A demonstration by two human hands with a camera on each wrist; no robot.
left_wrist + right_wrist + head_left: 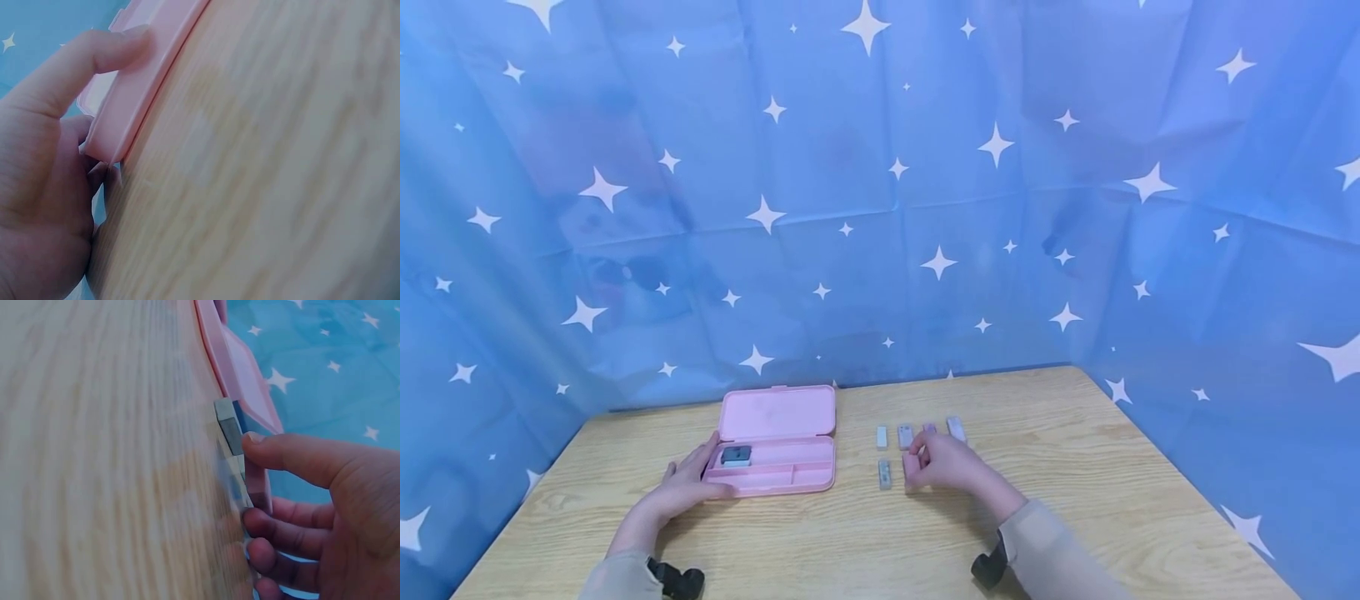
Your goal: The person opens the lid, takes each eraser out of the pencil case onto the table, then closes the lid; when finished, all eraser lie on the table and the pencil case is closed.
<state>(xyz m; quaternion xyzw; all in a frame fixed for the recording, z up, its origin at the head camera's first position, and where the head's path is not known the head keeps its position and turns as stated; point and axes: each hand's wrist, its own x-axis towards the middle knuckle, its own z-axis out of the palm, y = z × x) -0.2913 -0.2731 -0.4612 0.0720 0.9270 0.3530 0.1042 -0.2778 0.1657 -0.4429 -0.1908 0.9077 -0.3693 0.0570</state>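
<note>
Two hands were busy on a wooden worktop (820, 546), and honestly a fair bit was hard to make out. The purple block (929, 427), right of centre in the head view, was partly covered by the right hand (943, 461), so just its far end showed. Markings on the little blocks were too small to read, and in the right wrist view the ones behind overlapped too much to sort out. On the left hand (683, 483), some fingers vanished behind the end of the pink case (815, 479). Both sleeves got cut off at the bottom of the frame.

Pose-wise, the right forearm reached in from lower right, that grip narrowed to a pinch, thumb and fingertips on the pink block (912, 468). The block was just beside the grey block (884, 475), right of centre in the lower half; couldn't tell if it touched the wood. The left forearm angled up from lower left, its grip spread around the case's corner, thumb against the front wall. The case lay open, left of centre.
</note>
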